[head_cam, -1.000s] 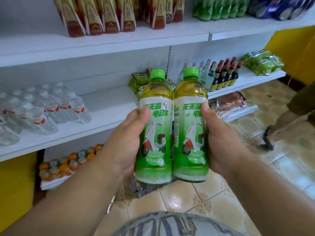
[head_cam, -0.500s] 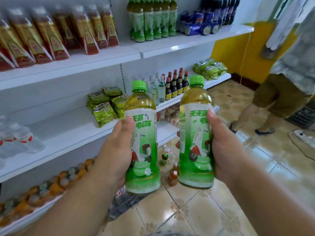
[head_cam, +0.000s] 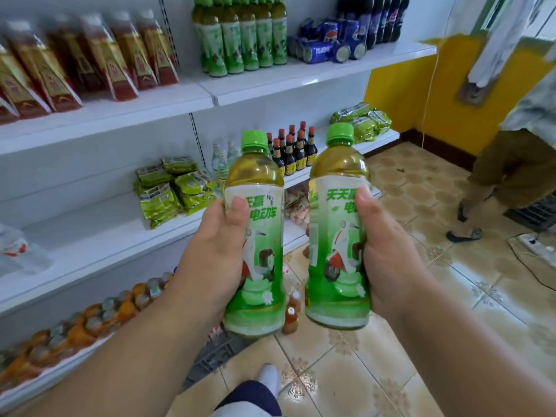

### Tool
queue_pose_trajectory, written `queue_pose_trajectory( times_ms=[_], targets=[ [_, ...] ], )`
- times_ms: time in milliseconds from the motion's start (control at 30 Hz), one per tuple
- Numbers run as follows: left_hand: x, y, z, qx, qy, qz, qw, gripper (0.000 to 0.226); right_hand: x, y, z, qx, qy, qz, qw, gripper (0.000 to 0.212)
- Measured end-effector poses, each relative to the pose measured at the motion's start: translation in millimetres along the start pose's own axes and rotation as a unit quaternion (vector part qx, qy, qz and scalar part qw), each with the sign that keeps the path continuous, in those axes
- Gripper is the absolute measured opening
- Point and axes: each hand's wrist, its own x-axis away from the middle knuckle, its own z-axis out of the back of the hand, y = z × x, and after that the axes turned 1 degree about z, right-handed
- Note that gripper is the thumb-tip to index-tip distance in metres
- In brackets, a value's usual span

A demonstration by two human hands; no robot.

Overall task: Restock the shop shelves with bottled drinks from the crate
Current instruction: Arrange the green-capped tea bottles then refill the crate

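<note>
Green-labelled tea bottles are held upright, one per hand, caps up, a narrow gap between them. Left hand (head_cam: 215, 251) wraps the left bottle (head_cam: 255, 236), thumb across the label, fingers curled behind. Right hand (head_cam: 388, 254) grips the right bottle (head_cam: 337, 227) the same way. Matching bottles (head_cam: 240, 40) stand on the upper shelf (head_cam: 301, 81), far and above, slightly left of both hands. Judgement: placement requires a lift up and forward, long axes kept vertical; the left hand is nearer.
</note>
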Motion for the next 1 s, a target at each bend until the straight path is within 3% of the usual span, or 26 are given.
queue_pose_trajectory(
  times_ms=[167, 300, 467, 567, 700, 1000],
  targets=[
    [-51, 1, -3, -0.016, -0.004, -0.006, 1.0, 0.068, -37, -14, 5, 0.045, 0.017, 0.004, 0.999, 0.054],
    [-109, 7, -9, -0.002, 0.004, 0.001, 1.0, 0.074, -75, -31, 11, 0.047, 0.031, 0.001, 0.998, 0.052],
    [-169, 16, -20, 0.019, -0.016, 0.003, 1.0, 0.055, -121, -36, 18, 0.031, 0.045, -0.007, 0.999, 0.063],
    [-190, 17, -28, 0.019, -0.024, -0.006, 1.0, 0.054, -138, -34, 27, 0.013, 0.047, -0.024, 0.998, 0.077],
    [-217, 13, -50, 0.009, -0.021, -0.015, 1.0, 0.058, -160, -44, 49, 0.008, 0.05, -0.015, 0.999, 0.08],
    [-257, -10, -130, -0.018, 0.035, -0.014, 0.999, 0.061, -239, -77, 120, 0.014, -0.008, -0.033, 0.999, 0.057]
  ],
)
